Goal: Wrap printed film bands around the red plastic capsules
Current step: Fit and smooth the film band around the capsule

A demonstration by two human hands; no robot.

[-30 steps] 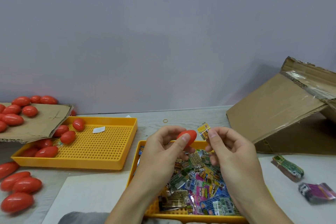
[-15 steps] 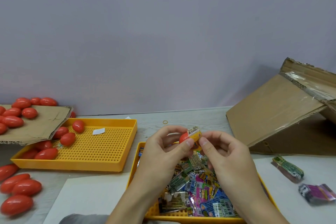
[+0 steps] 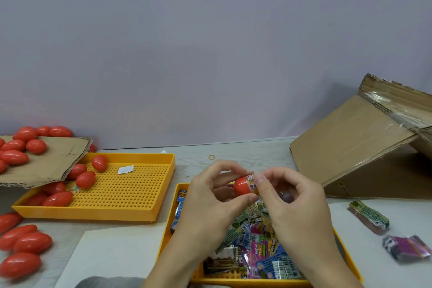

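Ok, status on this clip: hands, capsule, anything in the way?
Left hand grips red capsule. Right hand fingers pinch printed band onto its right end. Nothing blocking; tray of bands below.

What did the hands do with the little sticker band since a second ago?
The right hand brought the printed band from beside the red capsule onto its end and is sliding it on. The left hand kept gripping the capsule. Both yellow trays and the loose capsules stayed put.
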